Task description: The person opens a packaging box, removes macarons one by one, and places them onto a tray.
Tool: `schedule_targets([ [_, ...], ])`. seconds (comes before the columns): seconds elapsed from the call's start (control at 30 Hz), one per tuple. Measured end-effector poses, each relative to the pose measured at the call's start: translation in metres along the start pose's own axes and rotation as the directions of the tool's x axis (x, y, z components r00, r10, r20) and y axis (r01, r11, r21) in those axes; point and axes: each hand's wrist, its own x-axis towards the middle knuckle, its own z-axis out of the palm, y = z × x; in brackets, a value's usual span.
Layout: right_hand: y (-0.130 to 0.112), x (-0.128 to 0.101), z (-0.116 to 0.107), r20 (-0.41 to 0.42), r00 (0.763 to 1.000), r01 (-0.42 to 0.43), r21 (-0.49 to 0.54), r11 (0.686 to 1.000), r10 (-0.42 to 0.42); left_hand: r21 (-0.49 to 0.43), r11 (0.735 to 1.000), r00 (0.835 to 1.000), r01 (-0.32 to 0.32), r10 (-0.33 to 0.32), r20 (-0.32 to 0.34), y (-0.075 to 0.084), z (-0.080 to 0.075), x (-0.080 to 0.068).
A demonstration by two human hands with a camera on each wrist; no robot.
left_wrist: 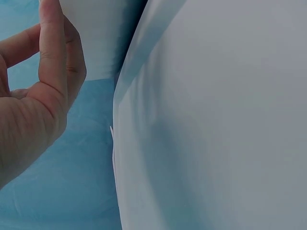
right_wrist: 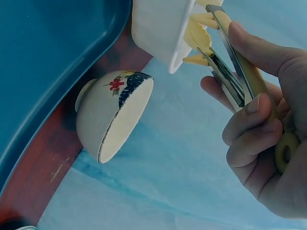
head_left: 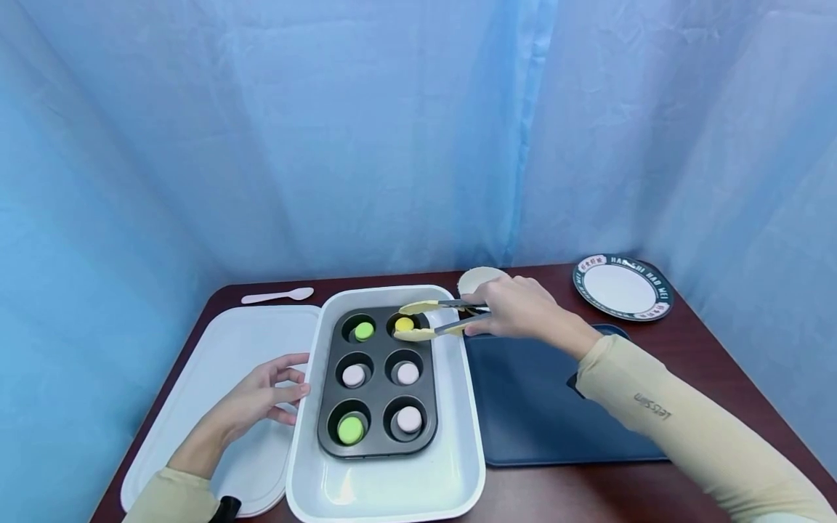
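Note:
My right hand [head_left: 516, 306] grips yellow-tipped tongs [right_wrist: 235, 67], their arms parted. The tips reach over the back right cup of a dark muffin tin [head_left: 378, 392], on either side of a small round yellow piece [head_left: 405, 325]; whether they touch it I cannot tell. Other cups hold green pieces [head_left: 350, 430] and pale pink pieces [head_left: 409, 419]. The tin lies in a white deep tray [head_left: 346, 487]. My left hand [head_left: 264, 392] is at the tray's left wall, fingers loosely bent, fingertips at or touching the rim.
A white lid-like board [head_left: 229, 363] lies left, with a pale spoon [head_left: 277, 296] behind it. Right of the tray are a dark blue tray [head_left: 556, 407], a flowered bowl [right_wrist: 103, 115] and a green-rimmed plate [head_left: 621, 288]. Blue curtains [head_left: 366, 145] enclose the table.

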Motion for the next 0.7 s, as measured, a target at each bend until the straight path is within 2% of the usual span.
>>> schedule_targets([
  [0.2, 0.000, 0.006, 0.002, -0.013, 1.000, 0.012, -0.037, 0.999, -0.013, -0.003, 1.000, 1.000, 0.003, -0.003, 0.001, -0.001, 0.000, 0.000],
  [0.7, -0.024, 0.023, -0.013, 0.096, 0.995, 0.039, -0.176, 0.984, -0.023, -0.004, 1.000, 1.000, -0.005, 0.005, 0.006, -0.002, -0.001, 0.001],
])
